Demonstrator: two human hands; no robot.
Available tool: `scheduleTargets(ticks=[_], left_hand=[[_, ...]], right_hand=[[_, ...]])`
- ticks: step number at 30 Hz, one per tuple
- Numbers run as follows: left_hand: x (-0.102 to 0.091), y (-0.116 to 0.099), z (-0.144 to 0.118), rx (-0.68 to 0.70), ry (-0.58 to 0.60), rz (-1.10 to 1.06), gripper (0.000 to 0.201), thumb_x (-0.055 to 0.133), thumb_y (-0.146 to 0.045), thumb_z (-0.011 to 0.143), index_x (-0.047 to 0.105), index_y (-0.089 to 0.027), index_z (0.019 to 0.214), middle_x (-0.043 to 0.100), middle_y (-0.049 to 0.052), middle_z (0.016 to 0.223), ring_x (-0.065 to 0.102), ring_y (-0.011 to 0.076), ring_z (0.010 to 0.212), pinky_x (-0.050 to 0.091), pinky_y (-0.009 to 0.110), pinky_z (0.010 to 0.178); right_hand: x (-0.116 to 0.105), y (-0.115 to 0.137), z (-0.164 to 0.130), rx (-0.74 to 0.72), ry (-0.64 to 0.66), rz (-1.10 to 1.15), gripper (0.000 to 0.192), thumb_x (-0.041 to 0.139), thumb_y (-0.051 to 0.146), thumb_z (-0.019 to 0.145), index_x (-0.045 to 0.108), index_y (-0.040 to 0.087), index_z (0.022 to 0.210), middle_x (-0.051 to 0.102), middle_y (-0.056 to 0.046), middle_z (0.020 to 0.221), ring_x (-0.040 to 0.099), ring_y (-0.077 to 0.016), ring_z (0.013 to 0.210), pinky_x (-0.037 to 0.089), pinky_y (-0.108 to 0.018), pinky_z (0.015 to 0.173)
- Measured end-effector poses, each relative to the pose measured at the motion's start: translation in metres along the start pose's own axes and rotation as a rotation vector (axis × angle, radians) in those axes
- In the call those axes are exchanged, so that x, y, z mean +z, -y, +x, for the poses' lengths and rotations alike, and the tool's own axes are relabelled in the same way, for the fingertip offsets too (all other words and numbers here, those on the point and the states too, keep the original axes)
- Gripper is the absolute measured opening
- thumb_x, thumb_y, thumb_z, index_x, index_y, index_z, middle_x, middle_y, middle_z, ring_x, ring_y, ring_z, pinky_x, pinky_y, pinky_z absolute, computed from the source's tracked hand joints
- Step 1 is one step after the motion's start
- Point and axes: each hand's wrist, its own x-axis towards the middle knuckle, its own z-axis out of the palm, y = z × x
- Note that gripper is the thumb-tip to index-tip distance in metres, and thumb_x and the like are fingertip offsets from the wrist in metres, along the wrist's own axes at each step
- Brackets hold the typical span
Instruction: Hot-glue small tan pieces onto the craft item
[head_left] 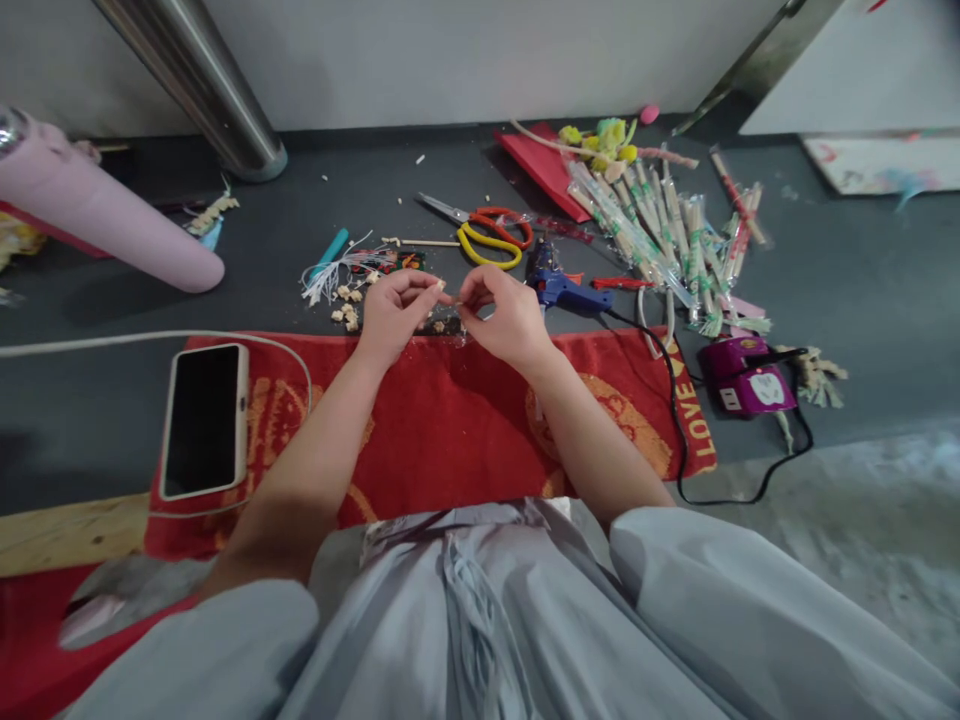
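My left hand (pixel 395 315) and right hand (pixel 504 318) meet fingertip to fingertip, pinching a tiny pale piece (pixel 448 296) above the far edge of the red mat (pixel 442 420). It is too small to tell its axis. The glue gun (pixel 559 287) lies just right, scissors (pixel 487 232) beyond; the mat toward me is open.

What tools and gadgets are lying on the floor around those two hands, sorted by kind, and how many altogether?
Scissors: 1
Blue glue gun: 1
Phone: 1
Purple power strip: 1
Pink roll: 1
Total: 5
The wrapped sticks form a pile too tangled to count. The left hand and right hand pinch a tiny piece between them.
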Motion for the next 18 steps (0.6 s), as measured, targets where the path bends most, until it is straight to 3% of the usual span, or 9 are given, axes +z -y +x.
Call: scheduleTargets(ticks=[11,18], left_hand=[[-0.003,0.011,0.004,0.048,0.027,0.033,0.03,0.074,-0.045,0.071,0.064,-0.018,0.078,0.068,-0.001,0.062,0.038,0.0018,0.034,0.028,0.017,0.035],[-0.005,0.014,0.005,0.113,0.036,0.066,0.031,0.071,-0.05,0.075,0.066,-0.02,0.08,0.07,0.0,0.066,0.038,0.0016,0.034,0.028,0.018,0.035]], right_hand=[[0.008,-0.015,0.0,-0.09,-0.114,0.23,0.016,0.059,0.032,0.086,0.05,0.021,0.091,0.063,0.0,0.087,0.061,-0.0096,0.076,0.054,-0.025,0.072],[0.011,-0.019,0.001,-0.142,-0.182,0.299,0.018,0.066,0.027,0.082,0.051,0.021,0.089,0.063,0.002,0.081,0.061,-0.0087,0.071,0.053,-0.023,0.067]])
